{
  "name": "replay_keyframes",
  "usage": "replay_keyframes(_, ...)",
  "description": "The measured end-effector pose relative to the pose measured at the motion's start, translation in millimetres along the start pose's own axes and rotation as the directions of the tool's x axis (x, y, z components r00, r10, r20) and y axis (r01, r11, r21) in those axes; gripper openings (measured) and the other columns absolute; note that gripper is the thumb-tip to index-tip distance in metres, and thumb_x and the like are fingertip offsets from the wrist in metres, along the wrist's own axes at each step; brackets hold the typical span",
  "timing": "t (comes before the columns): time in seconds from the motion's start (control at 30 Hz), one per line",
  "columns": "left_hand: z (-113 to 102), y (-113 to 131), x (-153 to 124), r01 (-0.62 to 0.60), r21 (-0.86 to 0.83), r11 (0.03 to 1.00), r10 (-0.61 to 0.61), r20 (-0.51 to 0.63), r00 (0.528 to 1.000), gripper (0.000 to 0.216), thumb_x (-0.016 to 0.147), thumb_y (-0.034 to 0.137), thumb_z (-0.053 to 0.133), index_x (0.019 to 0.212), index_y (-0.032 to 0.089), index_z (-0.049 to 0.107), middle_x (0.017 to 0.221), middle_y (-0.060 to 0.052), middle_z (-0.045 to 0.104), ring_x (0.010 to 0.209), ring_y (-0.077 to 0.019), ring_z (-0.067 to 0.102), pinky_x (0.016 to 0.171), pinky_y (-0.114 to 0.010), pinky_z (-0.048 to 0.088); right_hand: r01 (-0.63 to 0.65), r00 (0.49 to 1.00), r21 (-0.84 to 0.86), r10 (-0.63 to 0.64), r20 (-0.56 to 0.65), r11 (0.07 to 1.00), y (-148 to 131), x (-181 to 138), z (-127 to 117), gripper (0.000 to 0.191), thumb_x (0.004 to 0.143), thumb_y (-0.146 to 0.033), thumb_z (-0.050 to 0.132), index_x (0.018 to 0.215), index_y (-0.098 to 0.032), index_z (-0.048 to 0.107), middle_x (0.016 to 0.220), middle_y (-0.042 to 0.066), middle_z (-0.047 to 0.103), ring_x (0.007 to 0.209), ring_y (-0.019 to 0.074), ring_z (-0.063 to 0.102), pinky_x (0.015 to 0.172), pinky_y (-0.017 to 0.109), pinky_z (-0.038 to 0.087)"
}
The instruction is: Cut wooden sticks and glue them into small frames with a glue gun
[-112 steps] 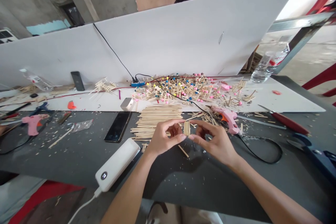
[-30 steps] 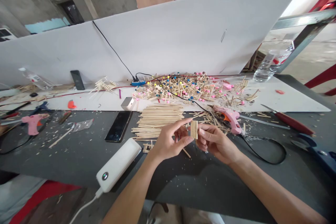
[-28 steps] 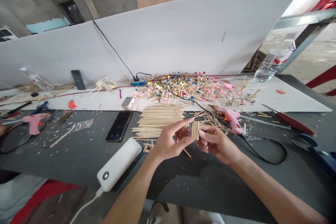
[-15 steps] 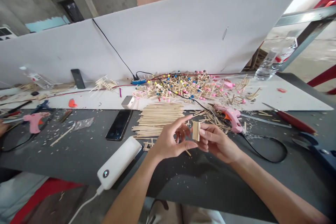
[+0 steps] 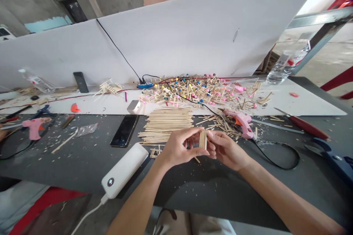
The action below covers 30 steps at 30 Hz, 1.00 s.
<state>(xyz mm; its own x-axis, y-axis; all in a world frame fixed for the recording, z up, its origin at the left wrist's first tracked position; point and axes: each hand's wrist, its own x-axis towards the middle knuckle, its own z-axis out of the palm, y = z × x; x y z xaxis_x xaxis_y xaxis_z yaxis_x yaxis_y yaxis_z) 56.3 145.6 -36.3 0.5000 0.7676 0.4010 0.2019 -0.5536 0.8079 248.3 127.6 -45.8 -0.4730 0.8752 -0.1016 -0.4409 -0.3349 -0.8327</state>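
A small bundle of short wooden sticks (image 5: pixel 203 140) is held upright above the dark table, between both hands. My left hand (image 5: pixel 179 146) spans it, with the fingertips at its top end and the thumb at its bottom end. On the bundle's right side, the thumb and fingers of my right hand (image 5: pixel 227 150) close on it. Behind my left hand lies a row of long thin wooden sticks (image 5: pixel 168 123). A small frame of sticks (image 5: pixel 156 152) sits beside my left wrist, partly hidden.
A pink glue gun (image 5: pixel 244 123), a red-handled knife (image 5: pixel 309 126) and blue-handled cutters (image 5: pixel 333 158) lie at right. A phone (image 5: pixel 124 130) and white power bank (image 5: pixel 125 170) lie at left. Stick pieces with coloured balls (image 5: pixel 187 90) are heaped behind. A bottle (image 5: pixel 288 60) stands back right.
The left hand's thumb and fingers have closed onto the bundle's ends. The bundle has shifted slightly left, and the right hand stays on its right side.
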Motion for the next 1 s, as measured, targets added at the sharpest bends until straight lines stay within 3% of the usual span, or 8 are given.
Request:
replay_keyframes(0.33, 0.8, -3.3, 0.7, -0.022, -0.042, 0.999, 0.024, 0.046, 0.999, 0.065, 0.076, 0.051, 0.079, 0.128, 0.015, 0.067, 0.068, 0.000, 0.060, 0.058, -0.0101, 0.048, 0.056, -0.021, 0.042, 0.018, 0.999, -0.049, -0.019, -0.029, 0.999, 1.8, 0.4, -1.0, 0.050, 0.082, -0.053, 0.072, 0.057, -0.017, 0.049, 0.051, -0.004, 0.042, 0.047, 0.0069, 0.034, 0.047, 0.022, 0.026)
replay_keyframes(0.77, -1.2, 1.3, 0.3, 0.099, -0.060, 0.993, -0.094, 0.084, 0.992, 0.066, 0.074, 0.058, 0.077, 0.123, 0.015, 0.070, 0.072, -0.002, 0.062, 0.061, -0.0112, 0.048, 0.056, -0.022, 0.041, -0.024, 0.999, -0.075, 0.020, -0.045, 0.997, 6.7, 2.7, -2.5, 0.051, 0.083, -0.055, 0.070, 0.057, -0.017, 0.048, 0.051, -0.004, 0.043, 0.046, 0.0064, 0.031, 0.046, 0.022, 0.022)
replay_keyframes(1.0, -2.0, 0.0, 0.5, 0.066, -0.035, 0.997, -0.064, 0.041, 0.997, 0.061, 0.073, 0.055, 0.079, 0.118, 0.015, 0.071, 0.073, -0.002, 0.063, 0.061, -0.0113, 0.052, 0.056, -0.021, 0.042, -0.022, 0.998, -0.032, 0.020, -0.062, 0.999, 5.8, 1.1, 0.2, 0.049, 0.083, -0.053, 0.071, 0.059, -0.016, 0.051, 0.052, -0.003, 0.044, 0.047, 0.0064, 0.035, 0.047, 0.022, 0.023)
